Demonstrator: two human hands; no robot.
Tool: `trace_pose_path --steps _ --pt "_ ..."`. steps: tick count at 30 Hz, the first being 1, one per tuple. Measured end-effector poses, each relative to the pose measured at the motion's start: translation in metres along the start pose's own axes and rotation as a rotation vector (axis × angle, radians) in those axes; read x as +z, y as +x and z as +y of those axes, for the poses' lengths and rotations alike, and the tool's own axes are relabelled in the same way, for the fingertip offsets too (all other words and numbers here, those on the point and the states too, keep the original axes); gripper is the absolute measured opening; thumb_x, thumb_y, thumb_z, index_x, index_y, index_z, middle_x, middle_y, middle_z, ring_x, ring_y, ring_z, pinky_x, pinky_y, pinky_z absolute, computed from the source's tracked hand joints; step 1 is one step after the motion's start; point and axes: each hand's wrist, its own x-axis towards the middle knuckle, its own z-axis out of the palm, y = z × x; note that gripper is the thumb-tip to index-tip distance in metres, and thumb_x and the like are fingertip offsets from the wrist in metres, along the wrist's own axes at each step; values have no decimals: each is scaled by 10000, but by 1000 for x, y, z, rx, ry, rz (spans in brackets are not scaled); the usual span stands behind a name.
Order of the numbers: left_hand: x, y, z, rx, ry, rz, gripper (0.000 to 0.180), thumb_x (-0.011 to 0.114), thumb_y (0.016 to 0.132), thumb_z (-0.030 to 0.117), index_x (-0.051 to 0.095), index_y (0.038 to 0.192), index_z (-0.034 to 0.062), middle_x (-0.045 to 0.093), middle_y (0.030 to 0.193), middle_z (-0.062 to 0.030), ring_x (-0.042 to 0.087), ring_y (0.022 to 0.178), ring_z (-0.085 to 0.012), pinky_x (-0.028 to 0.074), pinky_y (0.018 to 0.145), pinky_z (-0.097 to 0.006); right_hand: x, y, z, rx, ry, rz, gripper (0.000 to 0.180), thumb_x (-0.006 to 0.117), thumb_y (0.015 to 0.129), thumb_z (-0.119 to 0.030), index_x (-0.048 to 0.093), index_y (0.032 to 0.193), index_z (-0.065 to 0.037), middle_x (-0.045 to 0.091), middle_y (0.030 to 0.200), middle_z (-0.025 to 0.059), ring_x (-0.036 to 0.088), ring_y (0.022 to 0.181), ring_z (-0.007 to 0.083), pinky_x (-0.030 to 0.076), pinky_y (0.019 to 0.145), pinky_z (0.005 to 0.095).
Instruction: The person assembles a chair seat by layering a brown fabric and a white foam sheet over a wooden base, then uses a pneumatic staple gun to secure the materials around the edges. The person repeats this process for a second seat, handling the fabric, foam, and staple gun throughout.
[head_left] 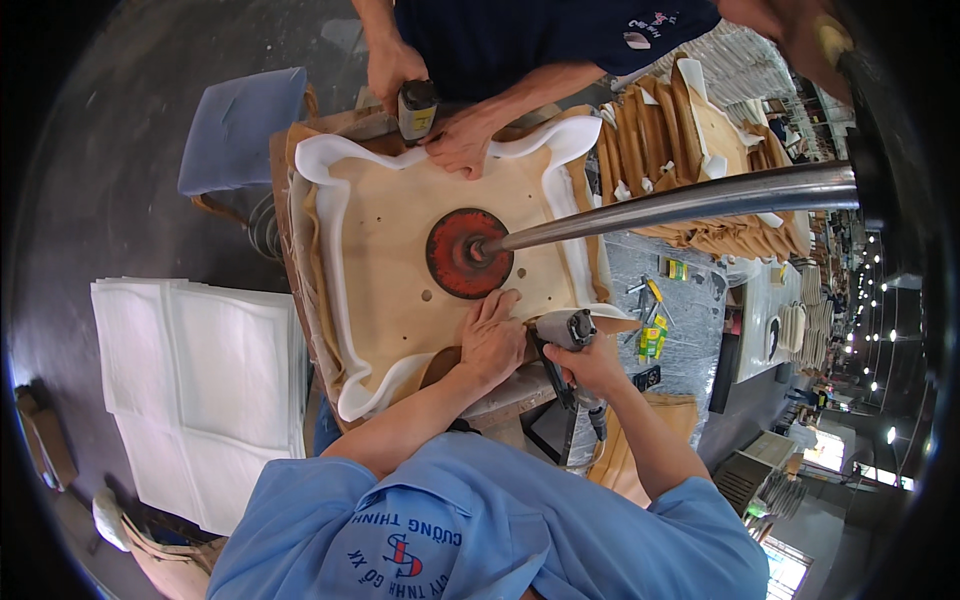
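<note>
A wooden seat board [385,250], edged with white foam [345,290] and a brown cover [440,368], lies underside up in front of me. A red round pressing disc [448,235] on a metal rod [690,195] bears on its middle. My left hand [493,340] is closed over the near edge, fingers pressed on the folded cover; what lies under the fingers is hidden. My right hand [595,365] grips a staple gun [566,327], its nose at the near edge just right of my left hand.
Across the board, a co-worker's hand [395,72] holds another staple gun [416,110], the other hand [462,140] pressing the far edge. White foam sheets [200,370] are stacked at left, near a blue padded chair [243,130]. Covered seats [650,140] and a wrapped table [690,330] stand right.
</note>
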Motion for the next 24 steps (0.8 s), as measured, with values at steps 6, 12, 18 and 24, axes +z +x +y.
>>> trace_pose_path --steps 6,12,18,24 --pt "-1 0 1 4 1 -2 136 718 798 157 761 808 28 553 1417 -141 451 1386 -333 369 1136 -488 7 -3 -11 -14 -83 32 361 842 892 -259 684 1090 -2 656 703 29 601 539 114 473 502 307" --pt "-5 -8 -3 50 58 11 168 724 847 184 771 863 23 536 1466 -150 426 1431 -348 322 1205 -506 10 1 -4 -68 -45 60 353 846 888 -248 674 1066 4 659 713 41 599 537 121 479 498 315" --pt "-6 -12 -1 4 70 8 177 714 884 196 754 874 24 526 1490 -139 422 1440 -348 295 1214 -514 5 -9 12 -101 122 18 328 840 897 -244 686 1047 4 660 726 23 605 545 111 490 504 289" --pt "1 -15 -1 -27 34 45 152 713 873 170 736 847 22 534 1477 -138 431 1427 -346 304 1195 -510 14 -14 5 -92 88 -7 322 829 898 -244 692 1031 17 671 727 32 615 550 116 487 512 294"
